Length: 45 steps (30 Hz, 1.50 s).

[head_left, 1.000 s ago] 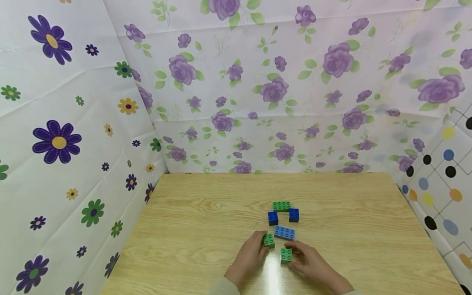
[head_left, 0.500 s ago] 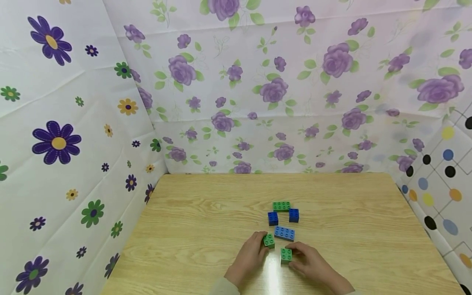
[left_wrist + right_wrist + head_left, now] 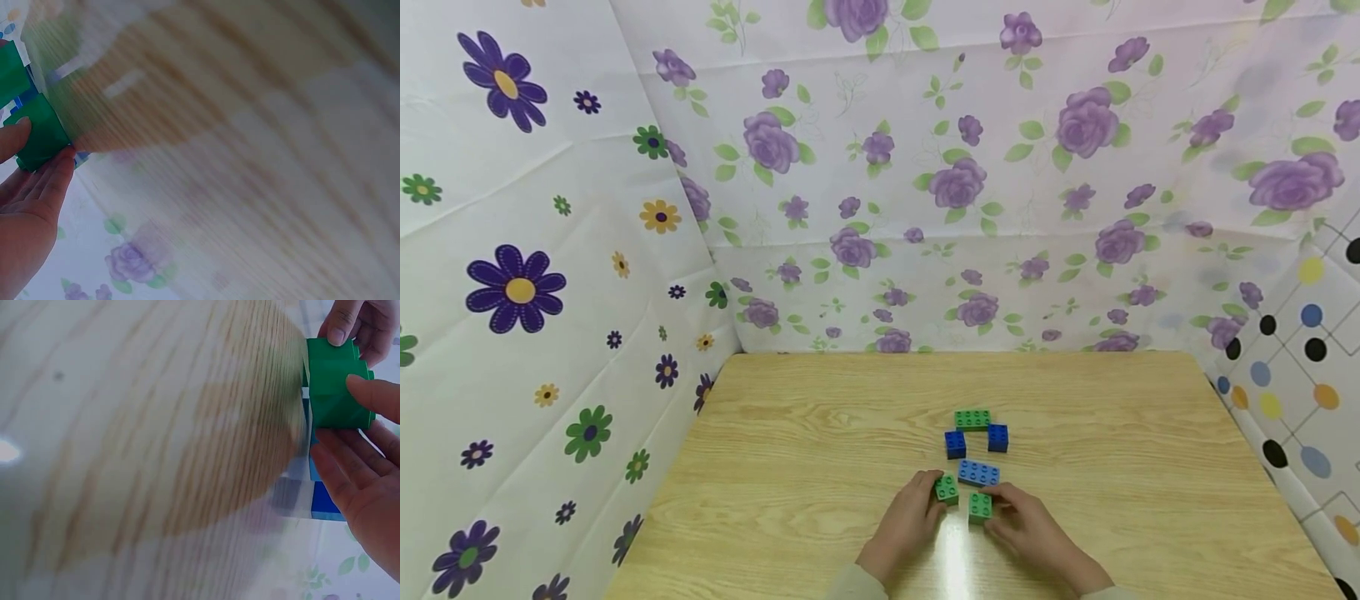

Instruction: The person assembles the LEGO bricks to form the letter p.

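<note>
On my head feed, the person's left hand (image 3: 910,518) holds a small green block (image 3: 947,490) between thumb and fingers, low on the wood-grain table (image 3: 790,467). The right hand (image 3: 1030,529) has a second green block (image 3: 980,507) pinched the same way, a little to the right and nearer, with a narrow strip of table showing between the two. Both blocks are square, studs up. Just beyond them I see a long light blue brick (image 3: 979,472), set slightly askew; from this angle I can't quite tell whether the left block touches its corner. Farther off sit two dark blue blocks, the left one (image 3: 955,444) a shade nearer than the right one (image 3: 997,437), and at the far side of the group lies a long green brick (image 3: 973,419). My right wrist feed shows the thumb (image 3: 375,397) against one face of the second green block, fingers against another side. A rose-printed cloth (image 3: 910,183) hangs behind the table's far edge.
</note>
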Each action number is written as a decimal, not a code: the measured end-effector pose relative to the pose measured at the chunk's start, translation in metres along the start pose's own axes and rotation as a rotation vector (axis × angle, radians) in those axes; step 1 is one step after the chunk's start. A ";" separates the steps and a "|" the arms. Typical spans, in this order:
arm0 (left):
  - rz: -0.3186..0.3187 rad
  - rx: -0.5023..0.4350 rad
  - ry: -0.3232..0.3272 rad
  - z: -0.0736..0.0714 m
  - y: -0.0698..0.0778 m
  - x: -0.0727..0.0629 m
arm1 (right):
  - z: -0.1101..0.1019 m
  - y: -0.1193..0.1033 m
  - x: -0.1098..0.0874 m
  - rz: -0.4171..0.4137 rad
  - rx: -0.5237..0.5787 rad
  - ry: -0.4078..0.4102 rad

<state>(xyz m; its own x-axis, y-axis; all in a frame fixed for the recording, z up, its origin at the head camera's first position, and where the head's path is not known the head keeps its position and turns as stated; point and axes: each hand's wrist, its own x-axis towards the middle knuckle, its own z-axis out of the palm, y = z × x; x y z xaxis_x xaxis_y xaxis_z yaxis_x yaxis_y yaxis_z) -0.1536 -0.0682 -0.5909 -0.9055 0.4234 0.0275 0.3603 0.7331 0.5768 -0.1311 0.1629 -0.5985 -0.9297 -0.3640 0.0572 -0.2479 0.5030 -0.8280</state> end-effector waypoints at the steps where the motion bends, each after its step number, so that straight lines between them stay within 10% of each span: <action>1: 0.000 -0.001 0.000 0.000 0.000 0.000 | 0.001 0.000 0.000 -0.004 -0.003 0.011; 24: -0.019 -0.013 0.031 -0.005 0.001 0.000 | 0.005 0.004 0.008 0.077 0.068 -0.009; 45: 0.013 -0.250 0.115 -0.013 0.001 -0.001 | 0.004 0.004 0.007 0.080 0.169 -0.004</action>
<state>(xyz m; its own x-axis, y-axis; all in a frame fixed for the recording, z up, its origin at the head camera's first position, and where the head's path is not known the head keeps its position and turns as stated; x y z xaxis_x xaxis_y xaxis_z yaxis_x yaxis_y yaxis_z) -0.1553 -0.0749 -0.5803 -0.9258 0.3582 0.1209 0.3188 0.5674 0.7592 -0.1372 0.1592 -0.6041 -0.9434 -0.3312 -0.0148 -0.1232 0.3917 -0.9118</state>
